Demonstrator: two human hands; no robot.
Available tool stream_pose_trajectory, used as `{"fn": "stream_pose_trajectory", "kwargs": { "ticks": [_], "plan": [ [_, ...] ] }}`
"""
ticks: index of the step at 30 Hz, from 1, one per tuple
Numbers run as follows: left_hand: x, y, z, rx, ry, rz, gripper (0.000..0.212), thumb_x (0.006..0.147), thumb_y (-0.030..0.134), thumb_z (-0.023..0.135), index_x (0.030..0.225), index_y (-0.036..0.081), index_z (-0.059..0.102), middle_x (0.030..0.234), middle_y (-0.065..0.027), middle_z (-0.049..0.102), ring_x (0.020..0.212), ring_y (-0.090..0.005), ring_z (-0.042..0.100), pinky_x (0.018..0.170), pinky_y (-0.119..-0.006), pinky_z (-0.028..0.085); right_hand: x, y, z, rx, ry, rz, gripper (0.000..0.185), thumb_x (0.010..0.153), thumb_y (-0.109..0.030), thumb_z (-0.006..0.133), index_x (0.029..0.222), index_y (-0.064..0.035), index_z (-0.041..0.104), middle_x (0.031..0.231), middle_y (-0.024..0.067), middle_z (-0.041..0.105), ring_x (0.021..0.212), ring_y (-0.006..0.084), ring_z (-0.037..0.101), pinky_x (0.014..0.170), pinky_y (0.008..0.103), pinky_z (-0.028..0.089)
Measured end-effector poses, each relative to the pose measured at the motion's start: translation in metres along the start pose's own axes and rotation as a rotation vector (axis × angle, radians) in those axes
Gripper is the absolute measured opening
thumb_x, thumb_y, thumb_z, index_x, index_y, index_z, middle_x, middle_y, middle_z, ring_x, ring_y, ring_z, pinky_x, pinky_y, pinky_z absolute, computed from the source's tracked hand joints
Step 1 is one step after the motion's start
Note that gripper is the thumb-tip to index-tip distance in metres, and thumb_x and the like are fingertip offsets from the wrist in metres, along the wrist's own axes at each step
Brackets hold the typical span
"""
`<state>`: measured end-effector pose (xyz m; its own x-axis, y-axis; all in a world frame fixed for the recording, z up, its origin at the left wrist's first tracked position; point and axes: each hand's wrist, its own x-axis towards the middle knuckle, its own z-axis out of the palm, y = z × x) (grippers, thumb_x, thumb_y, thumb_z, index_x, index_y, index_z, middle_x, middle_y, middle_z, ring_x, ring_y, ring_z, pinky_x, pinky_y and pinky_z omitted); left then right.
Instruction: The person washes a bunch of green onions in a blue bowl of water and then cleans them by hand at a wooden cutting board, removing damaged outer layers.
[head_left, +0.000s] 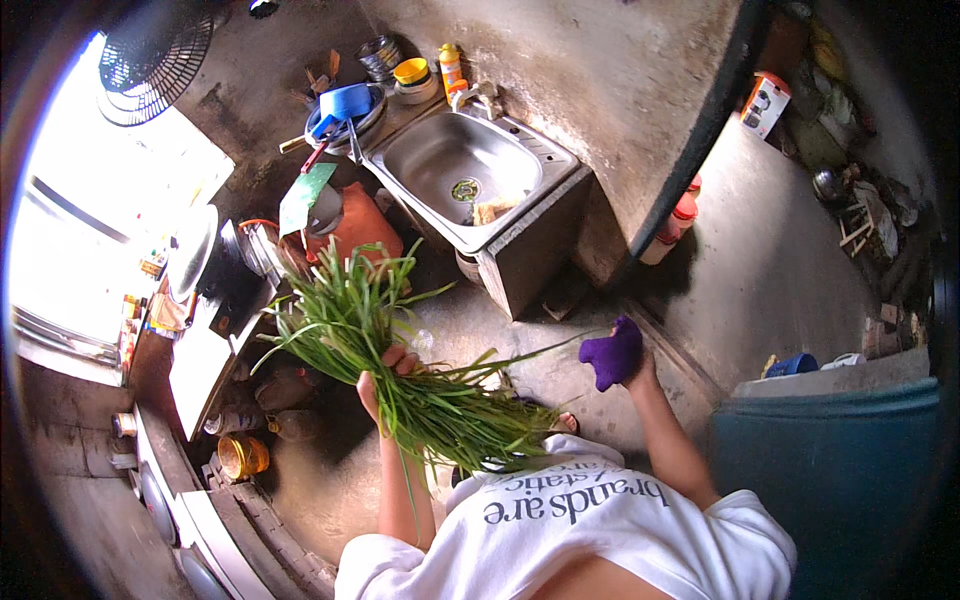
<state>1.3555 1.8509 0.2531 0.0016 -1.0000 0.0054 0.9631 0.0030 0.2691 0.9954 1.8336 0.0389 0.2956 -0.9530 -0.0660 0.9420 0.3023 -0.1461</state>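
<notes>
A large bunch of long green leafy stalks (442, 412) lies across the front of my body. Around its middle, my left hand (390, 382) is closed, with the leaves spreading out on both sides. Out to the right, my right hand (622, 360) holds a crumpled purple cloth (611, 352), which covers most of the fingers. One long thin blade from the bunch reaches toward the cloth; whether they touch is unclear.
Ahead stands a steel sink (465, 165) with green scraps at its drain and a yellowish piece inside. An orange container (360, 225) is left of it. A stove (217, 322) stands at left, a yellow tin (242, 456) below, and a teal-covered surface (825, 450) at right.
</notes>
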Motion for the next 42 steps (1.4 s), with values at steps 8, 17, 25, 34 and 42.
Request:
{"fn": "stream_pose_trajectory", "kwargs": {
  "ticks": [8,17,25,34,42],
  "plan": [
    [0.139,0.076,-0.013,0.045,-0.111,0.136,0.023,0.08,0.022,0.044,0.102,0.012,0.044,0.08,0.0025,0.043,0.071,-0.0103,0.039,0.069,-0.03,0.039,0.159,0.017,0.005,-0.237,-0.023,-0.049,0.039,0.086,-0.024,0.021,0.114,-0.0064,0.043,0.117,0.0122,0.046,0.108,0.0249,0.043,0.097,0.0411,0.031],
    [0.268,0.145,-0.041,-0.039,-0.163,-0.009,0.02,0.079,0.022,0.047,0.096,0.012,0.045,0.081,0.0001,0.04,0.076,-0.0147,0.04,0.081,-0.034,0.037,0.394,0.023,0.071,0.01,0.444,-0.199,0.036,0.086,-0.02,0.025,0.103,-0.0017,0.051,0.099,0.0134,0.057,0.092,0.0256,0.055,0.082,0.0406,0.043],
    [0.281,0.165,-0.06,0.048,-0.194,0.169,0.023,0.078,0.017,0.054,0.095,0.01,0.04,0.088,0.0012,0.041,0.081,-0.014,0.04,0.089,-0.038,0.033,0.556,0.023,-0.016,0.043,0.94,-0.173,0.033,0.087,-0.025,0.038,0.107,0.0002,0.046,0.106,0.0132,0.052,0.095,0.0233,0.053,0.084,0.0396,0.042],
    [0.29,0.137,-0.015,0.079,-0.006,0.3,0.024,0.076,0.012,0.057,0.095,0.008,0.042,0.087,0.0016,0.041,0.082,-0.0126,0.04,0.089,-0.037,0.035,0.692,0.059,-0.074,-0.125,1.018,-0.05,0.014,0.083,-0.022,0.048,0.091,-0.0106,0.048,0.078,0.0065,0.052,0.069,0.017,0.051,0.063,0.0292,0.046],
    [0.322,0.113,-0.043,0.004,0.037,0.296,0.043,0.068,0.015,0.061,0.106,0.01,0.043,0.08,0.0018,0.041,0.073,-0.0139,0.039,0.08,-0.033,0.041,0.683,0.06,0.088,-1.611,0.35,-0.996,0.026,0.076,-0.005,0.053,0.1,0.0031,0.051,0.098,0.0187,0.053,0.094,0.0299,0.051,0.084,0.0369,0.039]
  ]
}}
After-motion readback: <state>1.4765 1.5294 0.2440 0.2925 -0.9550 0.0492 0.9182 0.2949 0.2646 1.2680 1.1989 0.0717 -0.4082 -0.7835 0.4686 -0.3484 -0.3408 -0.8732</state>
